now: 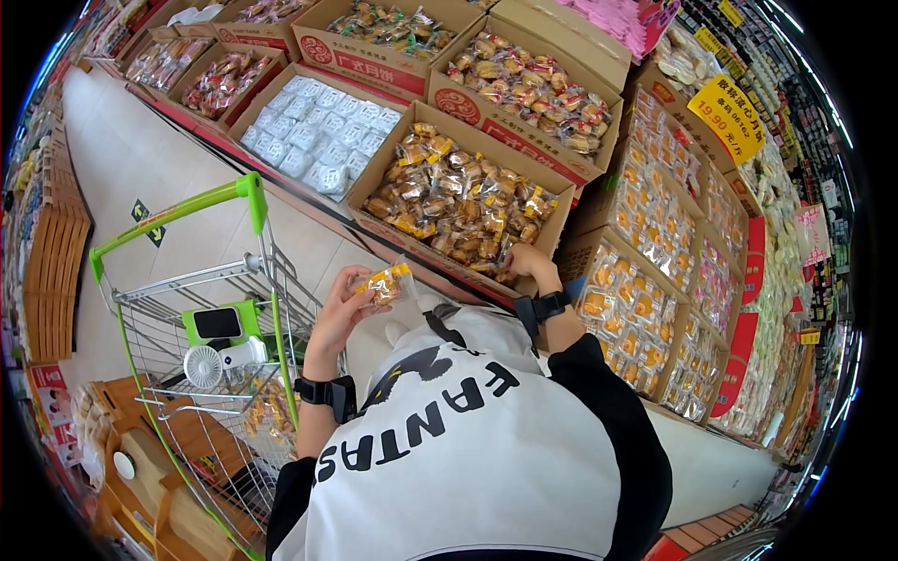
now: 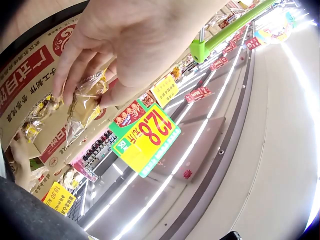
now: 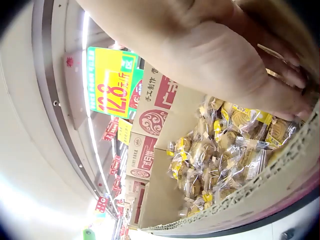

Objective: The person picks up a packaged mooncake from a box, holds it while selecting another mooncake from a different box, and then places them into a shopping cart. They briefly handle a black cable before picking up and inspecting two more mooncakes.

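In the head view my left hand (image 1: 333, 320) holds a wrapped mooncake (image 1: 384, 283) in a clear packet with yellow print, between thumb and fingers, just outside an open cardboard box (image 1: 398, 236). That box holds a heap of similar wrapped mooncakes (image 1: 458, 192). My right hand (image 1: 531, 266) reaches over the box's near right corner, fingers down among the packets. In the right wrist view its fingertips meet the packets beside the cardboard rim (image 3: 240, 197); I cannot tell whether they grip one. The left wrist view shows the held packet close up, its loose end hanging down.
A shopping cart (image 1: 192, 297) with green trim stands at left, a small white fan (image 1: 203, 366) and phone (image 1: 217, 323) on it, bagged goods inside. White packets (image 1: 313, 131) fill the box to the left. Trays of orange-centred packets (image 1: 627, 304) stand at right.
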Available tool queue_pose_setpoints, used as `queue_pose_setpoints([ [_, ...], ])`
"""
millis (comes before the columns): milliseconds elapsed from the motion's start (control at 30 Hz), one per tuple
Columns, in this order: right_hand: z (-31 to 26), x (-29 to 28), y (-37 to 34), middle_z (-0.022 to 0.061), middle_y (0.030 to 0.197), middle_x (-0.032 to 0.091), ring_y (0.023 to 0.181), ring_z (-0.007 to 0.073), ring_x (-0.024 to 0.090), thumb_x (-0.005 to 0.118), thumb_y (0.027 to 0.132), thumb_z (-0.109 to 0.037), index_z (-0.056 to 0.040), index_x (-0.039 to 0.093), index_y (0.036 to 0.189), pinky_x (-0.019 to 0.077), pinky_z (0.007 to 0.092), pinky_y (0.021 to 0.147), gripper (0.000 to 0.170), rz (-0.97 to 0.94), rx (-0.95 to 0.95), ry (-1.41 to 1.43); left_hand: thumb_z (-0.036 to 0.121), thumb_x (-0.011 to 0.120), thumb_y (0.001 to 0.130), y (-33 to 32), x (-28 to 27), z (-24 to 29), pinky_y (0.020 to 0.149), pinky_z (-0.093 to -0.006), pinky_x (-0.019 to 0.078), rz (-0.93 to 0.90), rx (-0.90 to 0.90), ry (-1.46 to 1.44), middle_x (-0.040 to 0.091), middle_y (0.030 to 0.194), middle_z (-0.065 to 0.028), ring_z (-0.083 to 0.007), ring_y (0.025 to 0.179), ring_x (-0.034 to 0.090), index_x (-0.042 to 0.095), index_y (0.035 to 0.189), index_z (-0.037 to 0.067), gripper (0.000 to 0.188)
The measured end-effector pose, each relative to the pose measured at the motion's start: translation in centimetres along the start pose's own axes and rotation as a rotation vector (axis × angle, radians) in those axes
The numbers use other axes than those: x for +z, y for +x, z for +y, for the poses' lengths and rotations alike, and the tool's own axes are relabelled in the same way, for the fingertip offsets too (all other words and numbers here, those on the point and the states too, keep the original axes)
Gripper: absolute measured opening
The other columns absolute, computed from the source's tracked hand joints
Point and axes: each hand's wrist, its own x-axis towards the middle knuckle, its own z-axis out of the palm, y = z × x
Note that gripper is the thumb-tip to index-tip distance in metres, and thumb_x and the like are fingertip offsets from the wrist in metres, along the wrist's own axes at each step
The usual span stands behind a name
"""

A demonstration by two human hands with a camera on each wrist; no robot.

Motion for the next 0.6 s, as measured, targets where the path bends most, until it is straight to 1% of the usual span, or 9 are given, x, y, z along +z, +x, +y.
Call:
queue_pose_setpoints([
  [67, -0.4, -0.1, -0.1, 0.0096, 0.082, 0.062, 0.079, 0.0236, 0.058, 0.071, 0.052, -0.008, -0.0042, 0.063, 0.085, 0.0458, 0.0326, 0.069, 0.034, 0.001, 0.016, -0.005, 0.006, 0.048, 0.083, 0.0, 0.0, 0.0, 0.077, -0.0334, 0.0495, -0.001, 0.003, -0.003, 0.052, 0.103, -0.0134, -0.0218, 0.092, 0.055, 0.035, 0.109, 0.007, 0.028],
  [133, -0.3, 0.2, 0.2, 0.0103, 0.084, 0.062, 0.081, 0.0246, 0.058, 0.071, 0.052, -0.007, -0.0038, 0.062, 0.088, 0.0458, 0.0331, 0.070, 0.038, 0.004, 0.032, -0.008, 0.005, 0.046, 0.083, 0.0, 0.0, 0.0, 0.076, -0.0358, 0.0495, 0.000, 0.005, 0.010, 0.051, 0.104, -0.0131, -0.0209, 0.092, 0.054, 0.037, 0.109, 0.007, 0.027],
  [200, 0.4, 1.1, 0.8, 0.0113, 0.089, 0.061, 0.083, 0.0264, 0.057, 0.071, 0.052, -0.007, -0.0041, 0.060, 0.091, 0.0457, 0.0341, 0.071, 0.040, 0.142, -0.009, -0.034, 0.005, 0.046, 0.083, -0.1, 0.1, 0.1, 0.076, -0.0358, 0.0496, 0.010, -0.002, 0.017, 0.051, 0.104, -0.0132, -0.0210, 0.092, 0.054, 0.037, 0.109, 0.007, 0.027],
  [333, 0.3, 0.8, 0.9, 0.0124, 0.093, 0.060, 0.084, 0.0282, 0.056, 0.070, 0.053, -0.007, -0.0048, 0.058, 0.096, 0.0456, 0.0346, 0.071, 0.045, 0.052, -0.012, -0.020, 0.005, 0.046, 0.083, 0.0, 0.2, 0.1, 0.076, -0.0361, 0.0497, 0.005, -0.001, 0.012, 0.051, 0.104, -0.0136, -0.0216, 0.093, 0.054, 0.037, 0.108, 0.006, 0.027],
  [400, 0.1, 0.8, 0.9, 0.0126, 0.089, 0.060, 0.084, 0.0273, 0.057, 0.066, 0.056, -0.004, -0.0042, 0.059, 0.094, 0.0456, 0.0339, 0.070, 0.038, 0.031, -0.021, -0.051, 0.005, 0.046, 0.083, 0.0, 0.3, 0.1, 0.076, -0.0362, 0.0497, 0.006, -0.002, 0.015, 0.051, 0.104, -0.0137, -0.0216, 0.093, 0.054, 0.037, 0.109, 0.006, 0.027],
  [433, 0.3, 0.9, 1.1, 0.0126, 0.089, 0.060, 0.084, 0.0273, 0.057, 0.066, 0.056, -0.004, -0.0042, 0.059, 0.094, 0.0456, 0.0339, 0.070, 0.038, 0.030, -0.021, -0.051, 0.005, 0.046, 0.083, 0.0, 0.3, 0.1, 0.076, -0.0362, 0.0496, 0.007, 0.000, 0.018, 0.051, 0.104, -0.0138, -0.0217, 0.093, 0.054, 0.037, 0.109, 0.006, 0.027],
  [500, 0.6, 1.5, 1.6, 0.0116, 0.079, 0.062, 0.076, 0.0252, 0.059, 0.062, 0.057, -0.004, -0.0050, 0.064, 0.081, 0.0461, 0.0337, 0.065, 0.024, 0.064, -0.024, -0.034, 0.005, 0.047, 0.083, 0.0, 0.2, 0.0, 0.077, -0.0362, 0.0496, 0.003, -0.008, 0.017, 0.050, 0.104, -0.0138, -0.0217, 0.093, 0.054, 0.037, 0.109, 0.006, 0.027],
  [533, 0.3, 1.2, 1.4, 0.0116, 0.079, 0.062, 0.076, 0.0252, 0.059, 0.062, 0.057, -0.004, -0.0050, 0.064, 0.081, 0.0461, 0.0337, 0.065, 0.024, 0.062, -0.024, -0.035, 0.005, 0.047, 0.083, 0.0, 0.1, 0.0, 0.077, -0.0362, 0.0495, 0.000, -0.015, 0.016, 0.050, 0.104, -0.0139, -0.0218, 0.093, 0.054, 0.036, 0.109, 0.006, 0.028],
  [600, -0.2, 0.7, 0.8, 0.0095, 0.068, 0.063, 0.065, 0.0227, 0.060, 0.062, 0.056, -0.005, -0.0067, 0.065, 0.065, 0.0461, 0.0331, 0.058, 0.010, 0.129, 0.068, -0.053, 0.005, 0.047, 0.083, 0.0, 0.1, 0.0, 0.077, -0.0361, 0.0494, 0.004, -0.009, 0.017, 0.050, 0.104, -0.0140, -0.0219, 0.093, 0.054, 0.036, 0.109, 0.006, 0.028],
])
